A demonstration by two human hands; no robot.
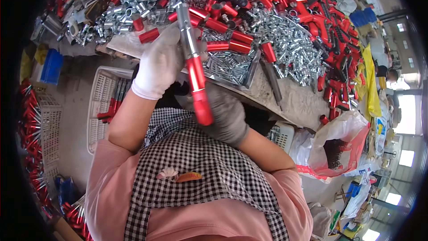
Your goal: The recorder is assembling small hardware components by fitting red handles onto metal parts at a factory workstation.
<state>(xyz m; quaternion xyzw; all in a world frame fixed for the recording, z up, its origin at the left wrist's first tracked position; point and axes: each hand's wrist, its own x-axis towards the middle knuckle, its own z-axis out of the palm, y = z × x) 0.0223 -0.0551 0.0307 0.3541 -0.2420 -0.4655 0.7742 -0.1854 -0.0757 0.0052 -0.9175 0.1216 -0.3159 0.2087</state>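
Upright in front of me is a long tubular tool [195,69], with a silver metal upper part and a red lower part. My left hand [159,64], in a white glove, closes on its silver section from the left side. My right hand [226,118], wearing a dark grey glove, is closed round the lower red end, its fingers partly hidden behind the tube. Just beyond the tool, red metal sleeves [218,26] lie on the bench near a metal tray [252,73] of thin silver pins.
Heaped silver fittings [147,0] and red handles [318,22] cover the bench [303,100]. A white plastic crate [92,116] with red-and-silver tools stands at lower left. Another pile of red tools [33,138] lies further left. At right hangs an open plastic sack [318,151].
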